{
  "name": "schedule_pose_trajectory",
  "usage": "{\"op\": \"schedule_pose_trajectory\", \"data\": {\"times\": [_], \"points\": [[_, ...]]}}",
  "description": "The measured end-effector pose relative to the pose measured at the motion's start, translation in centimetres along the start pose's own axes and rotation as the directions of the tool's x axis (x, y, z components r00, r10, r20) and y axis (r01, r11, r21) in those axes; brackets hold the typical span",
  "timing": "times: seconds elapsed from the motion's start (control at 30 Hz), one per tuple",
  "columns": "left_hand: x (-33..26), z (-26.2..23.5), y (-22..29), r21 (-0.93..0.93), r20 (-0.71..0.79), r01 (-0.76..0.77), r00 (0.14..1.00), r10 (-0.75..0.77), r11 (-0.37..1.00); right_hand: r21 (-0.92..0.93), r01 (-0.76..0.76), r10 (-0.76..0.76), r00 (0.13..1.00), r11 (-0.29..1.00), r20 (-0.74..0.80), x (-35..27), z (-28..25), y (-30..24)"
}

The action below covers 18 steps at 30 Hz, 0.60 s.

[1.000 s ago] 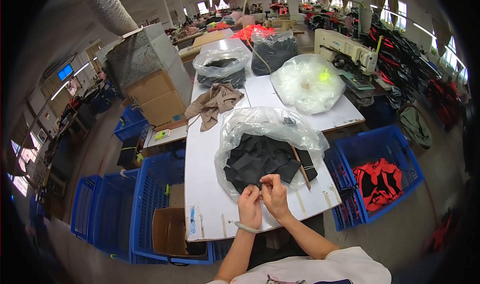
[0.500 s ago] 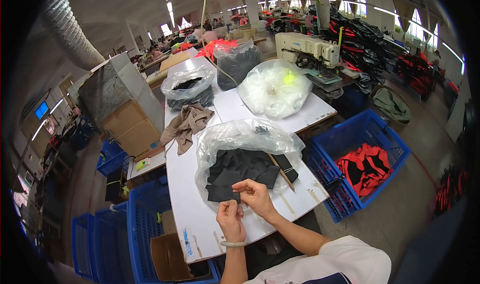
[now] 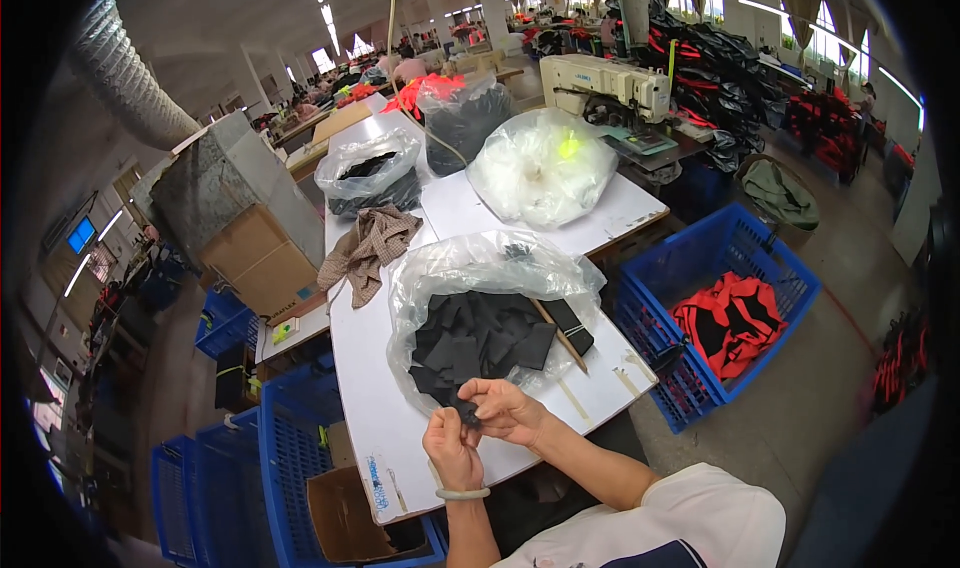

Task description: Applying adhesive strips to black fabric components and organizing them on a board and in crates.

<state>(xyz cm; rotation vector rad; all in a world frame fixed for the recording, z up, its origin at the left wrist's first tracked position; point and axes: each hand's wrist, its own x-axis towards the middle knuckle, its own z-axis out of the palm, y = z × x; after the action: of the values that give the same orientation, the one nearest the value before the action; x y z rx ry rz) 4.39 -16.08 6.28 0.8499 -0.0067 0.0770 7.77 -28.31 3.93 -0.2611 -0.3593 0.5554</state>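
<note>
Both hands meet at the near edge of the white table (image 3: 400, 438): left hand (image 3: 452, 450) and right hand (image 3: 510, 410) each pinch a small black fabric piece (image 3: 464, 409), grip closed on it. It sits at six o'clock of the open clear plastic bag of black fabric pieces (image 3: 480, 343). This looks like picking one piece from the pile; separating it calls for a fine fingertip pull.

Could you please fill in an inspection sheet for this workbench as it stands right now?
Surface: white table, partly bare, tape strips near the front edge.
Job's things: black fabric pieces piled in an open clear plastic bag; one small black piece pinched between both hands.
Clutter: brown checked cloth, wooden stick, three more filled bags behind.
Grips: left hand and right hand both closed on the small piece.
Cables: nothing seen.
Surroundings: blue crate with red-black garments, sewing machine, cardboard boxes, further blue crates on the left.
</note>
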Motion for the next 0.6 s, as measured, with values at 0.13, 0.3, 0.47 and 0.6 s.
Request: {"op": "schedule_pose_trajectory", "data": {"times": [0.13,0.3,0.47,0.6], "points": [[-0.2,0.3,0.1,-0.003,-0.014,-0.035,0.999,0.034,0.999,-0.273,0.063,-0.132,0.961,0.960,-0.243,-0.3,2.5,-0.8],[0.8,-0.7,-0.2,0.089,0.018,-0.074,0.997,0.073,0.993,-0.499,0.096,-0.274,0.915,0.861,-0.297,-0.5,3.9,-0.3],[0.7,-0.6,0.4,-0.021,0.071,0.038,0.997,-0.037,0.999,-0.109,0.004,-0.024,0.983,0.994,-0.183,-0.6,2.3,-0.7],[1.6,-0.5,1.1,-0.014,0.129,0.050,0.990,-0.048,0.999,0.036,-0.063,0.064,0.997,0.997,-0.035,0.0,2.8,-1.6]]}}
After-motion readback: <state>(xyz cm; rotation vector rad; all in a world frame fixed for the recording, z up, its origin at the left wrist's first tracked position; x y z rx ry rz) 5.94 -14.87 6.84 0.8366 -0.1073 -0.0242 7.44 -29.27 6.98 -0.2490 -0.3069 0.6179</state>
